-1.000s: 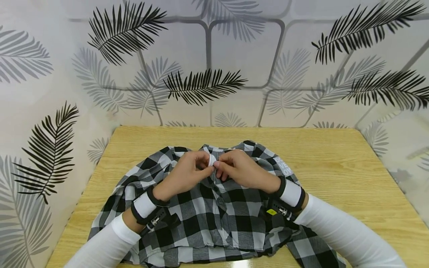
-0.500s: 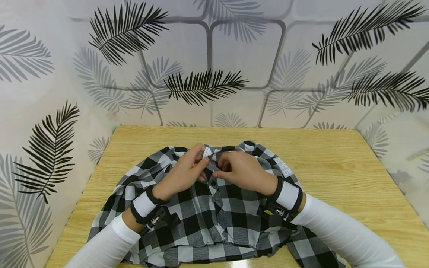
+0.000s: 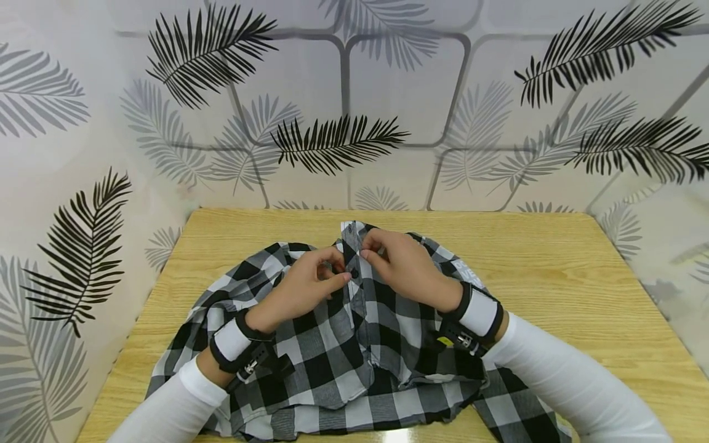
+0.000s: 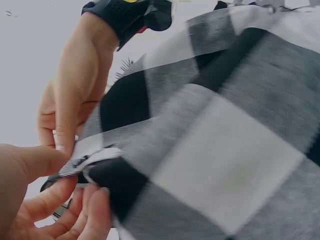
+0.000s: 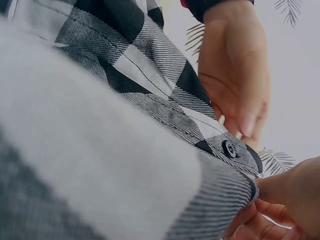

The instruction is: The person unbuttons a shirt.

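Note:
A black, white and grey checked shirt (image 3: pixel 327 351) lies front up, its front edges raised between both hands. My left hand (image 3: pixel 304 286) pinches one front edge between thumb and fingers, beside a dark button (image 3: pixel 354 273). Slightly farther from me, my right hand (image 3: pixel 410 271) pinches the opposite edge, thumb against fingertips. In the right wrist view, a round dark button (image 5: pixel 229 148) shows on the strip near the left hand (image 5: pixel 237 75), while the right hand (image 5: pixel 285 200) grips the nearer fold. Cloth hides some fingers in both wrist views.
The shirt lies on a light wooden table (image 3: pixel 543 264), whose back edge meets a wall (image 3: pixel 404 98) with a leaf pattern. One sleeve (image 3: pixel 520 406) extends toward the front right, beneath the right forearm. Both wrists carry strapped cameras.
The front edges have been raised, and the right hand has shifted up and away from me. The front panels have spread apart at the hem. White cloth formerly at the left fingertips is out of them.

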`<state>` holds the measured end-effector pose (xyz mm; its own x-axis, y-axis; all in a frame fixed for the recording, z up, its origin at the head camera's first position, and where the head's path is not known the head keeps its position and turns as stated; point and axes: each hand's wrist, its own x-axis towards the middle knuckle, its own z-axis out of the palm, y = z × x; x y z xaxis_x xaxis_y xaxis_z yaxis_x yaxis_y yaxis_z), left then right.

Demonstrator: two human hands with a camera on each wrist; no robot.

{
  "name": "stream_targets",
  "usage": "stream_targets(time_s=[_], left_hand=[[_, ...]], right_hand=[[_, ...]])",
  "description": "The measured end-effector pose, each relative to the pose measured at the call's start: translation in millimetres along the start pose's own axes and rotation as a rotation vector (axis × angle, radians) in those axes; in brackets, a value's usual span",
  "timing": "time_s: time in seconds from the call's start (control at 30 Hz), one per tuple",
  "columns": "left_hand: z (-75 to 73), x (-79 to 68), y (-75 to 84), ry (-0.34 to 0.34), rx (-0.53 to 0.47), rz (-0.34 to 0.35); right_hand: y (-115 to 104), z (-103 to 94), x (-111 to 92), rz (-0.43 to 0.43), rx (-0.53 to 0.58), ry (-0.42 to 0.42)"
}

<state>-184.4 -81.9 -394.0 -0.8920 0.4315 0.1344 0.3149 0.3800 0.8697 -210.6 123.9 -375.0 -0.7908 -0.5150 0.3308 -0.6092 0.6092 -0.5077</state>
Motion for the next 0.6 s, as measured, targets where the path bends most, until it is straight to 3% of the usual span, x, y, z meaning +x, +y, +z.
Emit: stream_targets(time_s=[0.33,0.47,0.6], left_hand=[[3.5,3.4,-9.2,-0.026,-0.047,0.023],[1.9,3.0,-8.4,-0.017,-0.076,0.011],[2.2,3.1,-8.6,-0.011,-0.094,0.020]], right_hand=[[-1,-2.1,1,-0.006,0.021,0.021],[-5,-0.3,-9,-0.012,-0.089,0.063],[-6,1.7,-15,-0.013,-0.178,-0.008]])
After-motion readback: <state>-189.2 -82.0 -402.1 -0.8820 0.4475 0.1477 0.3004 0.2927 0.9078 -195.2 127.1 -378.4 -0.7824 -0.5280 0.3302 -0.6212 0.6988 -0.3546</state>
